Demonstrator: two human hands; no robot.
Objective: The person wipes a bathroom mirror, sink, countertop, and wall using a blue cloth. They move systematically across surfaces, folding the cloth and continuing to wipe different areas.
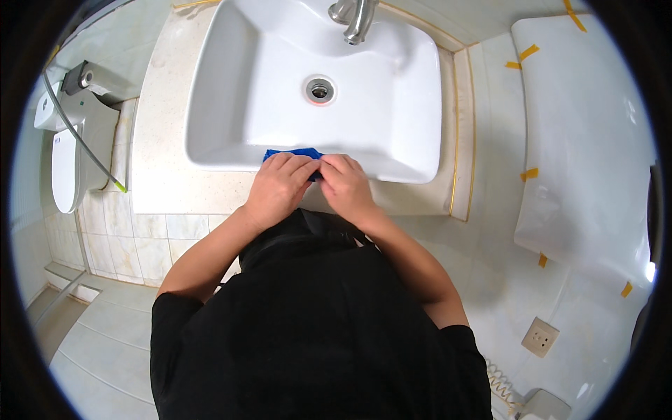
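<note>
Both of my hands meet at the front rim of a white ceramic washbasin (315,126). A blue cloth (294,152) is bunched between them, partly hidden under the fingers. My left hand (281,181) grips its left part, with the fingers curled over the basin's rim. On the other end, my right hand (344,181) pinches the cloth near the left fingertips. A round metal drain (319,91) lies in the middle of the basin floor. Above it, the brushed-metal faucet (360,23) reaches out from the back rim.
A pale stone countertop (163,131) surrounds the basin. At left stand a white toilet (79,152), a paper roll holder (75,79) and a grey hose or rod (79,137). A large white panel (583,147) with yellow tape and a wall socket (541,337) are at right.
</note>
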